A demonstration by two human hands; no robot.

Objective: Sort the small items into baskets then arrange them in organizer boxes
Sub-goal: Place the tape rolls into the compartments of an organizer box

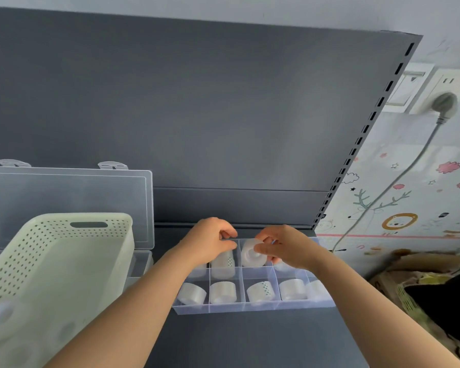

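Observation:
A clear organizer box (252, 308) with divided compartments lies on the dark grey shelf. Its front row holds several white tape rolls (222, 292), one to a compartment. My right hand (284, 248) pinches a white tape roll (250, 254) over a back compartment. My left hand (210, 241) pinches the thin clear divider at the box's back edge, just left of that roll. Another tape roll (223, 262) sits in the back compartment below my left hand.
A cream perforated basket (64, 261) stands at the left with a few tape rolls in it. Behind it is a second clear box with its lid (69, 205) raised. At the right are a wall socket with a plugged-in cable (444, 104) and floor clutter.

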